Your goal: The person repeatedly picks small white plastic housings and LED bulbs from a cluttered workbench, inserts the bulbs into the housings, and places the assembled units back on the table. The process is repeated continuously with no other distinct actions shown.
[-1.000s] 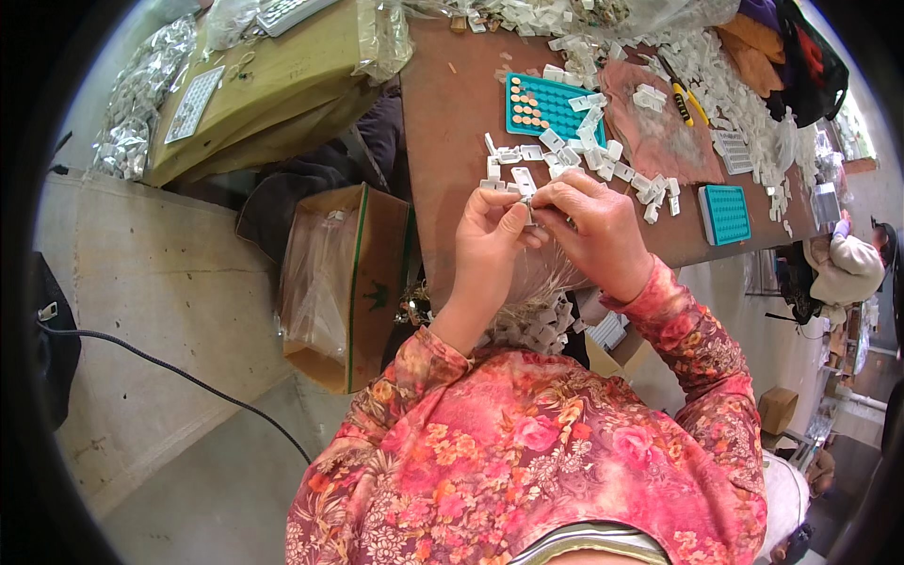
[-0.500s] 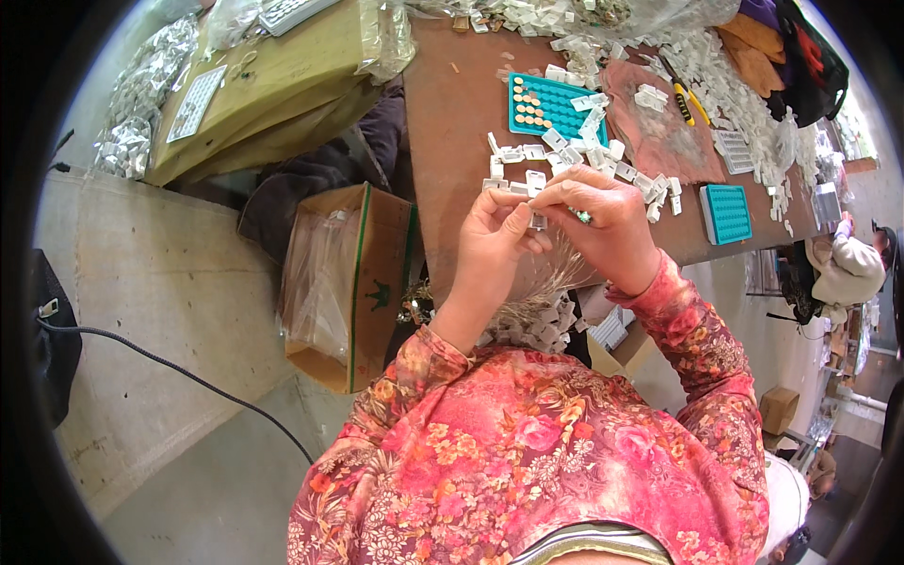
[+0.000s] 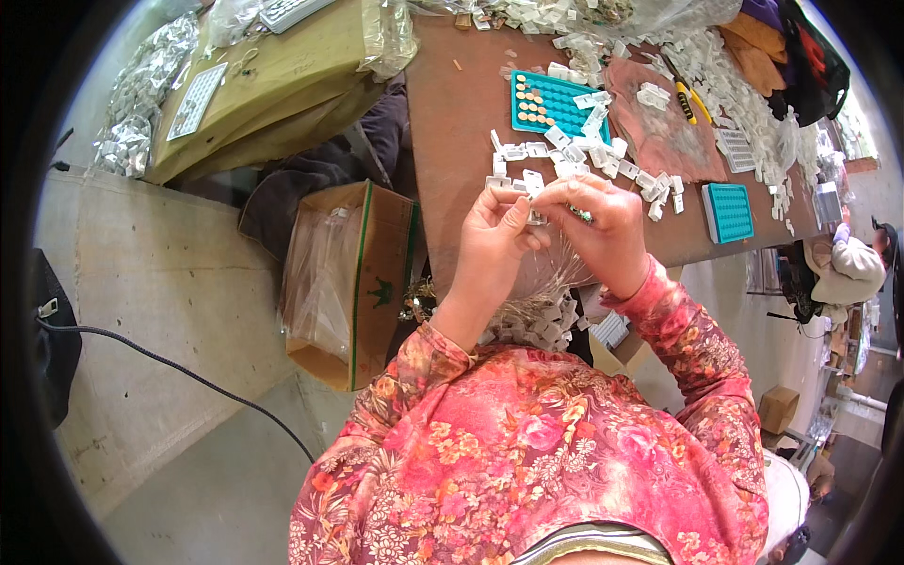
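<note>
My left hand [image 3: 493,231] is closed in a pinch around a small whitish, partly clear plastic case [image 3: 537,217] at the table's near edge. Thumb and fingertips of my right hand [image 3: 603,218] meet at the top of the same piece; whatever fine part they grip is too small to make out. Thin pale wires [image 3: 562,268] fan out below the hands. Just beyond lie several small white plastic housings [image 3: 513,152], some open like little boxes. Behind them a teal tray [image 3: 565,97] carries small round copper-coloured discs in its left-hand rows.
A second teal tray [image 3: 728,213] lies at the table's right edge. Yellow-and-black pliers [image 3: 689,102] rest by a pinkish cloth [image 3: 650,141]. White pieces heap along the far side. A cardboard box [image 3: 377,282] with plastic bags stands left. Another person [image 3: 845,268] sits far right.
Both hands stay together at the small case, with only slight finger movement. My right hand has shifted a little left and its wrist has turned slightly.
</note>
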A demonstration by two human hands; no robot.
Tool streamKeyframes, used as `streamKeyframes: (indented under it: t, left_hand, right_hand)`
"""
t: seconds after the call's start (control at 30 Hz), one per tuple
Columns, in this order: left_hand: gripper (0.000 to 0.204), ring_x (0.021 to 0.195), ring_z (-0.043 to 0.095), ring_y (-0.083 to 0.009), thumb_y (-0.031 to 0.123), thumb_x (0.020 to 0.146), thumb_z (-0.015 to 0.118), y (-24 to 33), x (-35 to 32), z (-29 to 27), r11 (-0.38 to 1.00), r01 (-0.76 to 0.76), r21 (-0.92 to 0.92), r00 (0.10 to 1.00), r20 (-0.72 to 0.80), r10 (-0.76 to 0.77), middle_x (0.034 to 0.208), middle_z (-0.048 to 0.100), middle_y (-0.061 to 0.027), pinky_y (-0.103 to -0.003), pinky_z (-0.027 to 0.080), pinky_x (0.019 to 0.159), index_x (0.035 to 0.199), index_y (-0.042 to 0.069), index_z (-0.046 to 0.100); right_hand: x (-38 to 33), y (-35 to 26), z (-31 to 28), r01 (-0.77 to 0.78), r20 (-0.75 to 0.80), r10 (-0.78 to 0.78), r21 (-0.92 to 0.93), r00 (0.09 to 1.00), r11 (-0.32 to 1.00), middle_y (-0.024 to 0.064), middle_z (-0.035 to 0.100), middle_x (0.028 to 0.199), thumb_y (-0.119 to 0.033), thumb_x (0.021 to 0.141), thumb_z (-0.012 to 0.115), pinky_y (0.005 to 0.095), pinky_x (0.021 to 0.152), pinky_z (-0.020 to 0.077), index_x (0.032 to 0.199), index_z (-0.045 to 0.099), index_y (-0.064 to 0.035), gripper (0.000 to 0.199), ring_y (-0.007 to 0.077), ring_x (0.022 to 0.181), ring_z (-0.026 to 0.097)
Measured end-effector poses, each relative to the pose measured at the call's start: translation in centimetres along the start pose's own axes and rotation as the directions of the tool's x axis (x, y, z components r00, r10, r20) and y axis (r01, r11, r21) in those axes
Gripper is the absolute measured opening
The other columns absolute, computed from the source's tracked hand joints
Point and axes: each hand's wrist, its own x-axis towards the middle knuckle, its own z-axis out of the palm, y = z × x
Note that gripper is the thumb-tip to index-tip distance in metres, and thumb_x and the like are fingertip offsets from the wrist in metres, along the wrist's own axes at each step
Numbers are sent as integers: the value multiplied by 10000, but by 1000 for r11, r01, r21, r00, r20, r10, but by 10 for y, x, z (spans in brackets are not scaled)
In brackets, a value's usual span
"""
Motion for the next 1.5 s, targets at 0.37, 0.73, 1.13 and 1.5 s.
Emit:
streamKeyframes:
  t: [0.37,0.73,1.13,1.5]
  left_hand:
    - [120,966,627,-150,132,978,567,-4,1,-8,987,-64,-150,995,69,75,1058,625,-69,-312,525,881,1060,50,535]
    - [151,726,612,-173,122,973,578,-4,1,-1,996,-30,-85,999,-25,28,934,627,-125,-255,505,672,1065,37,494]
    - [162,832,607,-173,162,973,581,-4,1,-8,994,-28,-105,996,80,36,1012,639,-117,-270,500,718,1084,58,525]
    - [159,738,613,-183,140,971,584,-3,1,-3,993,-24,-118,999,19,26,949,627,-154,-259,504,681,1067,48,497]
  right_hand:
    - [-17,1,12,310,62,-315,-424,947,851,45,701,1096,-92,746,669,377,850,525,1038,695,-92,292,191,1016,675]
    - [46,64,-21,-110,-7,113,-258,994,960,106,678,1043,-82,872,650,321,756,525,1117,683,-84,248,222,895,670]
    - [48,107,12,-71,50,95,-359,994,931,91,677,925,-174,850,655,383,749,523,933,711,-81,136,304,833,655]
    - [57,114,9,-191,11,197,-186,980,964,78,681,816,-79,758,731,331,675,529,853,683,-67,107,223,726,672]
